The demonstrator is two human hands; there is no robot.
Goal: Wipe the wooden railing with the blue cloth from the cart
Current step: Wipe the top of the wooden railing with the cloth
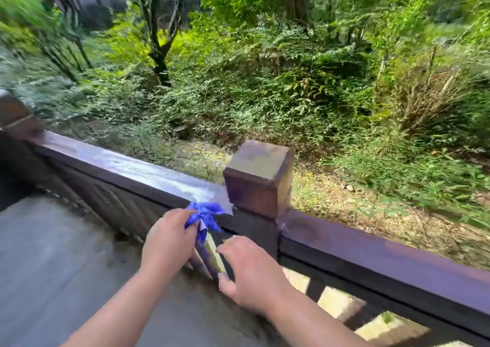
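The wooden railing (pixel 127 167) is running from the far left toward the square post (pixel 258 179), its flat top lying bare and shiny along that whole stretch. Past the post, a second rail (pixel 384 261) is continuing toward the lower right, equally uncluttered. The post is rising above the rail line and closing off the near end of the left stretch.

The left hand (pixel 168 240) is gripping the blue cloth (pixel 204 215) bunched between thumb and fingers; the crumpled cloth is sticking out past the fingertips and touching the rail's near edge just beside the post. The right hand (pixel 252 269) is hovering lower, in front of the slats (pixel 212 253), its fingers loosely spread and holding nothing.

A grey walkway floor (pixel 53 253) is lying open to the left of the arms. Beyond the railing, dense green plants (pixel 265 81) and tree trunks are filling the slope. Much of the view is blurred.
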